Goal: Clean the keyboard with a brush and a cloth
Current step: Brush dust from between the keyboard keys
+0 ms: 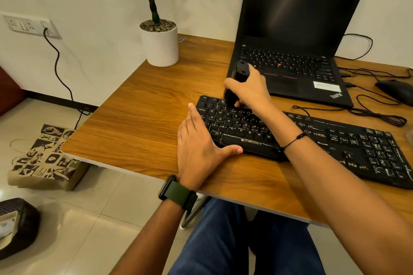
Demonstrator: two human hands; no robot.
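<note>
The right hand (250, 87) grips a black brush (234, 82) upright over the top-left keys of the black keyboard (312, 140), which lies along the table's (138, 123) near edge. The left hand (199, 147) lies flat, fingers straight, bracing its left end. Pressing too hard could pop a keycap or skid the keyboard. The laptop (297, 35) just behind limits the stroke; mouse (395, 91) cables trail right. No cloth is visible.
</note>
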